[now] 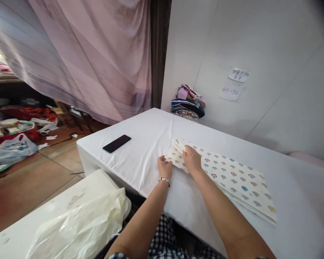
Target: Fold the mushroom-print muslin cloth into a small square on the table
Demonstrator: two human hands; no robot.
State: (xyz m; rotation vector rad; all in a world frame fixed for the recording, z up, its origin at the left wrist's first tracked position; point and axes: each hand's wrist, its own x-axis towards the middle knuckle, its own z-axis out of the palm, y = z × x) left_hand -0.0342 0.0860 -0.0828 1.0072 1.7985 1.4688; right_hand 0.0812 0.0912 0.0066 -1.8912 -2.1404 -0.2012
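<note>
A long folded cream cloth (236,181) printed with grey, red and blue mushroom-like shapes lies across the white-covered table, its layers stacked at the near edge. My right hand (192,159) is closed on its far left end, where a strip of the fabric is turned up and bunched. At the left corner of the same cloth, my left hand (165,168) pinches the edge between thumb and fingers. A bracelet circles the left wrist. The fingertips of my right hand are partly hidden by the hand itself.
A black phone (117,143) lies on the white table (143,144) to the left. Folded clothes (188,102) are piled against the wall behind. A pale plastic bag (81,223) rests on a white surface at lower left. Bags and baskets (14,147) crowd the floor beyond.
</note>
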